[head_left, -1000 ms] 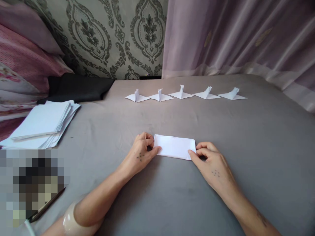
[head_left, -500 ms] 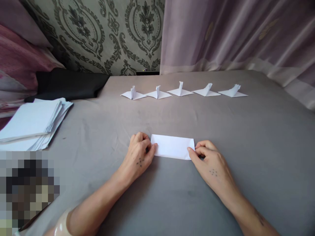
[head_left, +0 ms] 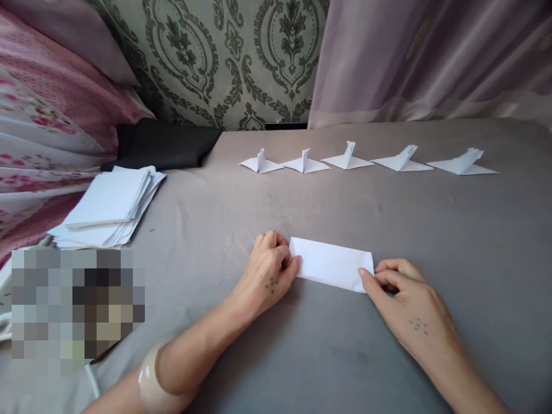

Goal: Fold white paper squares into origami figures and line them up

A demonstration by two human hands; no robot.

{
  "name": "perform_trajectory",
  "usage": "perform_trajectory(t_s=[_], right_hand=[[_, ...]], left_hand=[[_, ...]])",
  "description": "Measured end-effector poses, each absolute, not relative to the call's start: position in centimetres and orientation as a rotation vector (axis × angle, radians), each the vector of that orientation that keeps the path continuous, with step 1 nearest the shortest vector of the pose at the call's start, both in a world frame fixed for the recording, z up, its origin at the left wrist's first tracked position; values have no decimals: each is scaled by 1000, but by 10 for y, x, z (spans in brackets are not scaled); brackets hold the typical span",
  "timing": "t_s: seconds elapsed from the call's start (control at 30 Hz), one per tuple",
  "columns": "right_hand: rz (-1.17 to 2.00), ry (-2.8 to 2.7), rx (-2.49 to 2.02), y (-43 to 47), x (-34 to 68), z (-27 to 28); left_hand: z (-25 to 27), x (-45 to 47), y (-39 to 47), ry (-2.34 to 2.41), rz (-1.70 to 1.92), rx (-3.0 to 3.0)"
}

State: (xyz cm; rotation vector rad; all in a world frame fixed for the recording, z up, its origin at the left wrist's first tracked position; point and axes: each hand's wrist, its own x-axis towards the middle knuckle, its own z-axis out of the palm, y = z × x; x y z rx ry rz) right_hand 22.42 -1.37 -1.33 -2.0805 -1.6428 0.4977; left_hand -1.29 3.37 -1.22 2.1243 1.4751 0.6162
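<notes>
A folded white paper (head_left: 331, 263), a long narrow rectangle, lies low over the grey cloth between my hands. My left hand (head_left: 276, 265) pinches its left end, thumb on top and the other fingers curled at the edge. At the right end my right hand (head_left: 405, 293) grips the paper the same way, with the thumb pressed on its face. The fingertips beneath the paper are hidden. Farther back, several folded white paper figures (head_left: 348, 158) stand in a row, each with a raised middle and flat pointed sides.
A stack of white paper sheets (head_left: 107, 198) lies at the left, with a black folded item (head_left: 166, 144) behind it. Nearer me on the left is a pixelated object (head_left: 80, 310) with a white cable (head_left: 92, 380). Curtains (head_left: 414, 63) and patterned wallpaper (head_left: 233, 63) border the grey surface.
The camera view has turned left, so everything sits farther right in the picture. Both hands keep their hold on the folded paper, which appears slightly more tilted.
</notes>
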Motion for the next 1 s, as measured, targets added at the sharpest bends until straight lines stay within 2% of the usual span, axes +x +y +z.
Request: perform_trajectory(t_s=[0.67,0.87,1.0], right_hand=[[500,-1688,-2043,-17,223,-13],[299,-1719,-1937,-16,224,-18],[276,-1964,-1674,-14,218,-15]], left_hand=[[-17,-15,37,1530,544,2240],[-19,-17,38,1532,530,2286],[-16,-16,39,1526,548,2330]])
